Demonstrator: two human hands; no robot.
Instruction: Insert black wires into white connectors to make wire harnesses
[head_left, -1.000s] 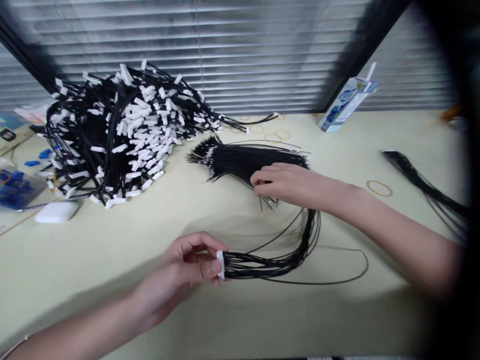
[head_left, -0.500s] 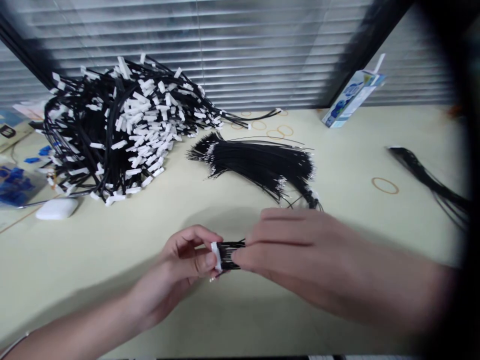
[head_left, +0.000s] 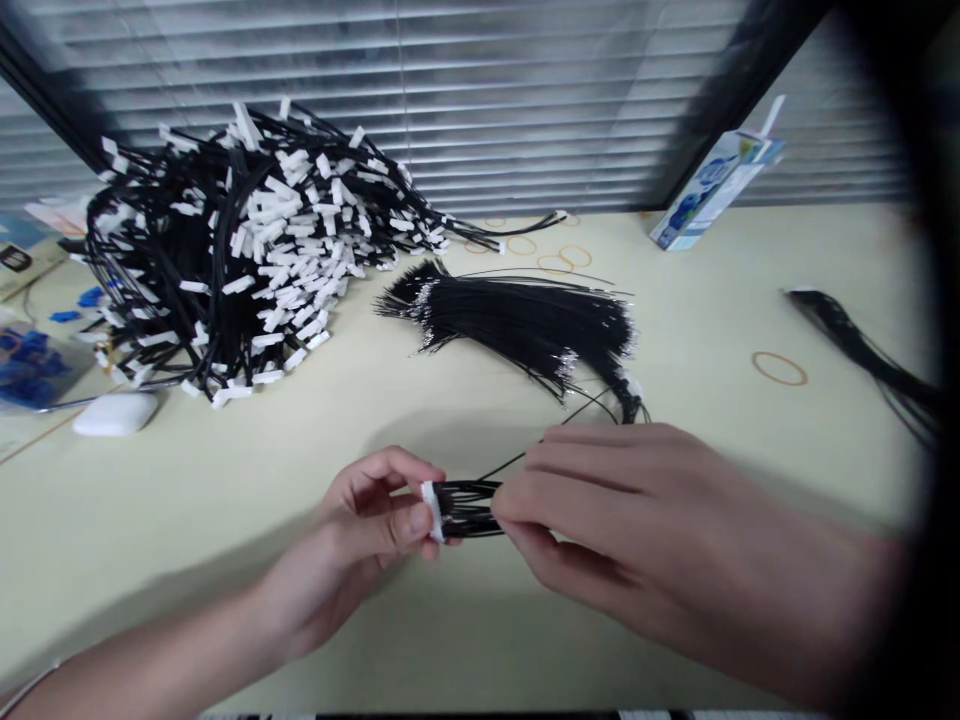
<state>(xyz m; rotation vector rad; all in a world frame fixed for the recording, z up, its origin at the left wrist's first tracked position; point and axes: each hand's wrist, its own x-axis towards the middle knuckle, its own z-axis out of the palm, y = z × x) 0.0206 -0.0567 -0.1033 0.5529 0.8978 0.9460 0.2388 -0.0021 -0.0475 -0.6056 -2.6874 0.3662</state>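
On the pale tabletop (head_left: 225, 480) a big heap of finished harnesses (head_left: 240, 240) sits far left, a loose wire bundle (head_left: 517, 320) mid-table. Near the front edge, the left hand (head_left: 367, 530) pinches a white connector (head_left: 432, 511) — its black wires (head_left: 469, 507) run right into the right hand (head_left: 622, 520), whose fingertips close on them.

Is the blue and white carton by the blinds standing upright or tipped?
Tipped: the carton leans at a slant, its top against the blinds, its lower end on the table.
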